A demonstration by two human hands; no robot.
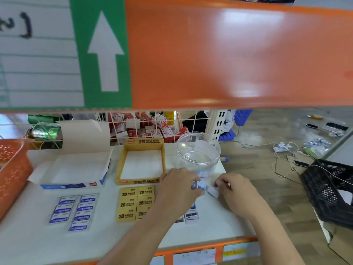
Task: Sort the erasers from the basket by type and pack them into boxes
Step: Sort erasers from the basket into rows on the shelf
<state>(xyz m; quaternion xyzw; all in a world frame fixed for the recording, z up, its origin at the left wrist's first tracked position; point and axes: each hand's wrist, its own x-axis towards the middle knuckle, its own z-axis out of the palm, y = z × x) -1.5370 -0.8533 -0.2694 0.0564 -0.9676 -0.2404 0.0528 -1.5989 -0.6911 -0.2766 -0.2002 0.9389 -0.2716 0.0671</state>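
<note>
White shelf board [38, 243] under an orange beam [229, 54]. Left edge of frame: orange basket [13, 169]. Centre left: open white-and-blue box [65, 186], with blue erasers [76, 209] laid in rows in front of it. Centre: yellow box [141, 181], with yellow 2B erasers [129, 204] in rows before it. Just right of that: clear jar [198, 148]. Left hand [177, 186]: fingers curled round a small blue-white eraser [199, 186], just in front of the jar. Right hand [235, 192]: pinches a pale piece [213, 192], probably another eraser; too blurred to confirm.
</note>
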